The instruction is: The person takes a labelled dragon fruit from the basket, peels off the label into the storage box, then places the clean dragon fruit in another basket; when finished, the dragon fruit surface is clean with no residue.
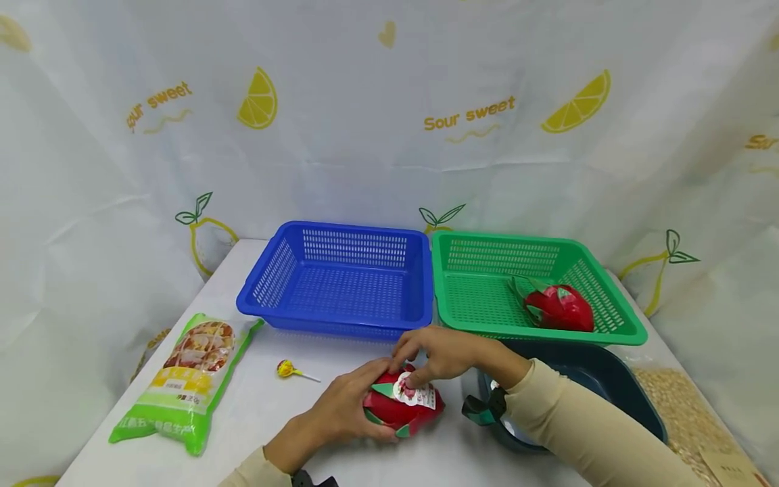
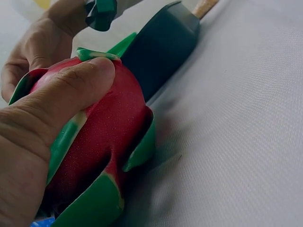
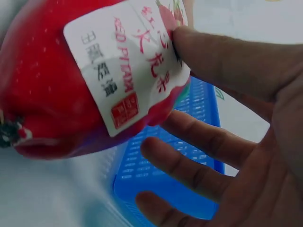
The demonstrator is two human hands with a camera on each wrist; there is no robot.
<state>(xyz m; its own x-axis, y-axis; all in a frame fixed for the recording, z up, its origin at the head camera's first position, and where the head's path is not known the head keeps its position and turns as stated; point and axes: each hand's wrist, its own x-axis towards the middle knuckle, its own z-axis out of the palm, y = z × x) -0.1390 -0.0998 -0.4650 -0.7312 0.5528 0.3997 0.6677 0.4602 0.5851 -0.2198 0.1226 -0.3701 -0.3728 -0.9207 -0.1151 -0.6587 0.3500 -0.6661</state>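
A red dragon fruit (image 1: 398, 409) with green scales and a white "RED PITAYA" label (image 3: 128, 61) is on the white table. My left hand (image 1: 349, 406) grips it from the left side, its thumb lying along the red skin in the left wrist view. Over the top of the fruit is my right hand (image 1: 441, 352). Its thumb touches the label's printed end and another finger is partly hidden behind the fruit, while the remaining fingers are spread in the right wrist view. A second dragon fruit (image 1: 560, 308) lies in the green basket (image 1: 475, 291).
A blue basket (image 1: 347, 291) stands at the back beside the green one. A dark teal basin (image 1: 633, 399) sits at the right, next to a bag of grains (image 1: 681, 406). On the left are a yellow lollipop (image 1: 285, 368) and a green food package (image 1: 189, 379).
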